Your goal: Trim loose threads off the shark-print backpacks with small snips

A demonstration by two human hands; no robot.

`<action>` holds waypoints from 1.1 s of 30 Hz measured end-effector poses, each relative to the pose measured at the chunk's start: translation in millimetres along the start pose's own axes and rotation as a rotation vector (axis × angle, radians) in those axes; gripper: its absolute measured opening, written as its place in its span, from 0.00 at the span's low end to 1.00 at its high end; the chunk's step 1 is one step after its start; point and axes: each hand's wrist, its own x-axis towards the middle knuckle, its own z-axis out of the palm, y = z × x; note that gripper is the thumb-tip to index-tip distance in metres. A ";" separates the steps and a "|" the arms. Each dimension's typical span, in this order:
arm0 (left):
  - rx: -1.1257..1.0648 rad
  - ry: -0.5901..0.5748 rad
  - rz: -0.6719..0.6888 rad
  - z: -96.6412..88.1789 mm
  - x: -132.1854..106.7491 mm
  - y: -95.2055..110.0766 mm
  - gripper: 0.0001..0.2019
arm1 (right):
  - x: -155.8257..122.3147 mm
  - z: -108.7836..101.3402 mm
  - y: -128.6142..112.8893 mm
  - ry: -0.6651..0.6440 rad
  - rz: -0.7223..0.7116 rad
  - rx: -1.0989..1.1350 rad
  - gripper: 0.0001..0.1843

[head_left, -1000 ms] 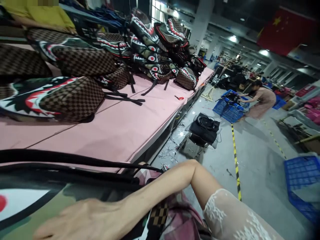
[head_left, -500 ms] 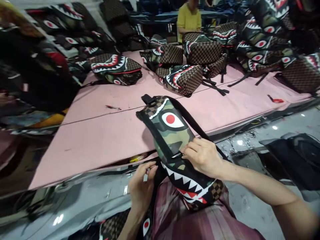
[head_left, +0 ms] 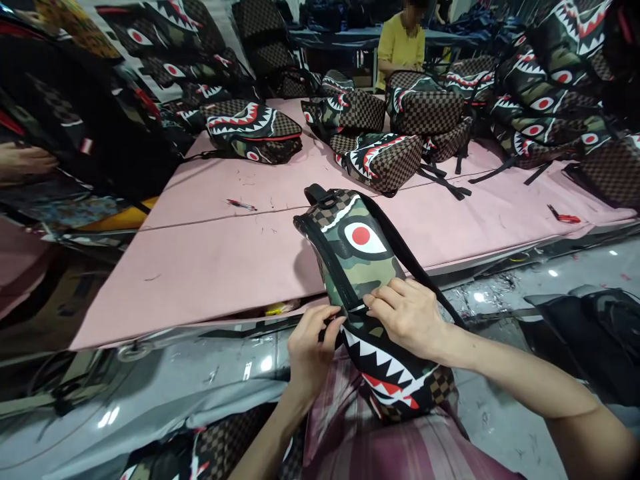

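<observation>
A camouflage and checked backpack (head_left: pixel 367 270) with a shark-mouth print and a red-and-white eye leans between the table edge and my lap. Its black zipper strip (head_left: pixel 336 263) runs up the left side. My right hand (head_left: pixel 407 317) lies across the bag, thumb and fingers pinched at the zipper strip's lower end, where a small light glint shows. Just left of it, my left hand (head_left: pixel 315 343) has its fingertips pinched at the bag's edge, just above the printed teeth. What exactly lies between the fingertips is partly hidden.
The pink-topped table (head_left: pixel 200 267) carries similar backpacks (head_left: pixel 383 160) at the back and stacked right. A red-handled tool (head_left: pixel 564 215) and a pen (head_left: pixel 241 205) lie on it. A person in yellow (head_left: pixel 400 43) works beyond; another person's hand (head_left: pixel 25 163) is at left. Dark bags (head_left: pixel 595 327) sit lower right.
My left hand has moved up and right to the bag's edge, beside the right hand. The right hand keeps its pinch. The whole view has shifted slightly.
</observation>
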 end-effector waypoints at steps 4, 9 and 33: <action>0.002 0.007 0.015 -1.1 1.9 1.1 0.03 | 4.2 0.0 -3.1 0.010 -0.034 -0.027 0.10; -0.001 0.010 0.006 0.1 3.2 0.0 0.03 | 6.5 -3.4 -5.6 0.010 -0.058 -0.065 0.10; -0.030 -0.414 0.434 3.6 94.4 23.1 0.10 | -24.7 -25.8 23.9 -0.486 0.147 0.244 0.21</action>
